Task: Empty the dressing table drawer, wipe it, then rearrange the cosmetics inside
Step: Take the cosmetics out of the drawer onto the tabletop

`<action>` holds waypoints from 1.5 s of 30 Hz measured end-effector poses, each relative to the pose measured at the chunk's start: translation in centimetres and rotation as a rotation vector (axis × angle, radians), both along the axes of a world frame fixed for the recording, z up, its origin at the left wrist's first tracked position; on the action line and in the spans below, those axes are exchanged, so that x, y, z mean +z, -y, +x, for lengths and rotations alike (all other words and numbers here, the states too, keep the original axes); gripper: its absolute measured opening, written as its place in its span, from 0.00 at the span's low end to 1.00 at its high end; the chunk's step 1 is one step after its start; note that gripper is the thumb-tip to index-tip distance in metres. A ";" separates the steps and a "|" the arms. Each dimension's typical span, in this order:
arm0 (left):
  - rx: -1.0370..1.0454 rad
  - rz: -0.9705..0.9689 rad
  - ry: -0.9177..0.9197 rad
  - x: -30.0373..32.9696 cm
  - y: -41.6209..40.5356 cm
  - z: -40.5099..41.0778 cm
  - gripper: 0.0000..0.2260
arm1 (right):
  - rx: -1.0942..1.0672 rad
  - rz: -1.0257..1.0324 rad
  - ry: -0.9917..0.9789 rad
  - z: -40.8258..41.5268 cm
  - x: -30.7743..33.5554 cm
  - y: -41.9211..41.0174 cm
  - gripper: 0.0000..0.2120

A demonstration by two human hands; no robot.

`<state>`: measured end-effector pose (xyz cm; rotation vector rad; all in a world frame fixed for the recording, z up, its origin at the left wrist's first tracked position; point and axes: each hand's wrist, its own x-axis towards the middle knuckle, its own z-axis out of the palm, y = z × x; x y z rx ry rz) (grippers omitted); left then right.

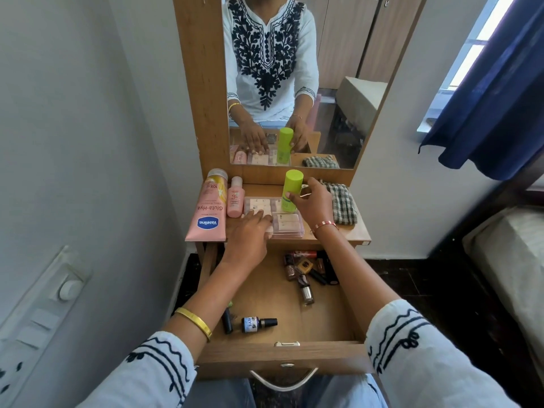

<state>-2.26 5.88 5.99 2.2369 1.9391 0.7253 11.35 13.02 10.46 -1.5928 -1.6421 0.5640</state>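
Observation:
The wooden drawer [294, 353] is pulled open below the dressing table top [357, 234]. Inside it lie several nail polish bottles and lipsticks [306, 272] at the back right, and a small dark dropper bottle [258, 323] with a black tube [227, 320] at the front left. On the top, my right hand [313, 206] grips a lime green bottle [291, 188] standing upright. My left hand [250, 231] rests with straight fingers on a clear plastic cosmetics case [287, 222]. A pink Vaseline tube [209, 210] and a small pink bottle [235, 201] lie to the left.
A checked cloth [343, 206] lies on the top at the right. The mirror [294, 81] rises behind it. A wall with a switch panel [44, 313] is close on the left. A bed [512, 260] and blue curtain [494, 98] are at the right.

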 end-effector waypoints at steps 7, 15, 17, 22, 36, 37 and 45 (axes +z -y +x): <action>-0.056 0.180 0.192 -0.2 2.3 0.2 0.15 | -0.082 0.066 -0.123 1.1 -1.4 4.2 0.06; -0.077 0.131 0.365 -3.0 6.7 1.8 0.08 | -0.038 -0.503 0.261 3.0 -7.7 8.8 0.09; -0.035 0.018 0.416 -3.8 6.8 2.0 0.08 | -0.049 -0.581 0.354 3.1 -8.6 9.1 0.12; 0.019 -0.131 0.434 -4.8 6.5 1.7 0.08 | -0.029 -0.644 0.449 3.0 -9.8 9.4 0.12; -0.093 -0.219 0.246 -5.3 6.8 1.7 0.24 | 0.359 -0.532 0.207 1.7 -5.4 9.1 0.06; -0.069 -0.160 0.249 -5.1 6.9 1.6 0.22 | 0.383 -0.532 0.198 1.7 -4.9 9.0 0.07; 0.136 -0.102 0.408 -5.1 6.8 0.7 0.15 | 0.173 -0.712 -0.544 1.9 -5.4 8.3 0.08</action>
